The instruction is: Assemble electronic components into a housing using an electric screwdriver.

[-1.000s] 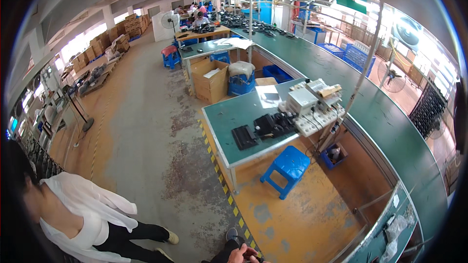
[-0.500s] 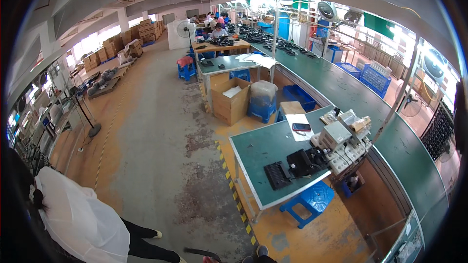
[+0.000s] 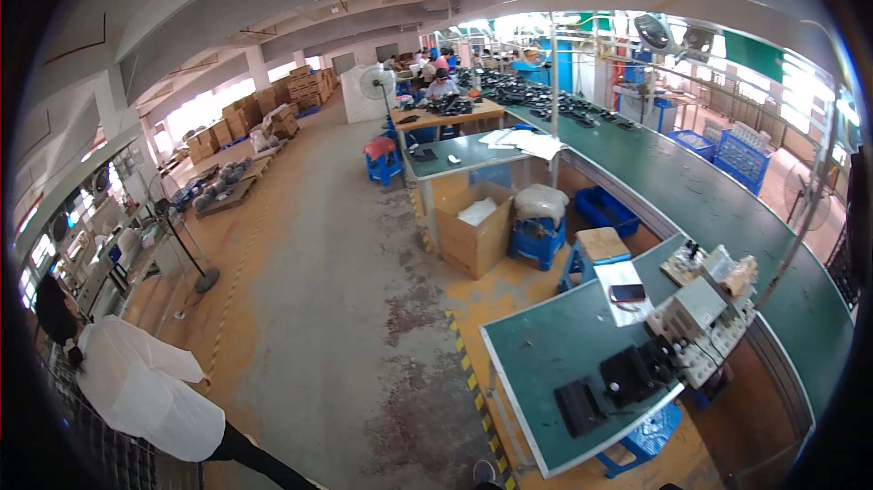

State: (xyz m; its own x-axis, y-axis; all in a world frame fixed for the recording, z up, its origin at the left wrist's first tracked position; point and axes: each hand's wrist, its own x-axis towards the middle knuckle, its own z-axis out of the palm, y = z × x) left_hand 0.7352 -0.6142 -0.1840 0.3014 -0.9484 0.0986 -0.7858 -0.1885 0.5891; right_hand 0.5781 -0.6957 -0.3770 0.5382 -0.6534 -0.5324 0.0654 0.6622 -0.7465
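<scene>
The wearer's left hand and right hand lay beyond the view, so I could not tell their pose, how open they were or whether they held anything. At the near right, a flat black piece (image 3: 580, 406) and a black device (image 3: 629, 375) lay side by side on a green table (image 3: 527, 354), a phone (image 3: 627, 293) on white paper (image 3: 631, 315) farther back.
</scene>
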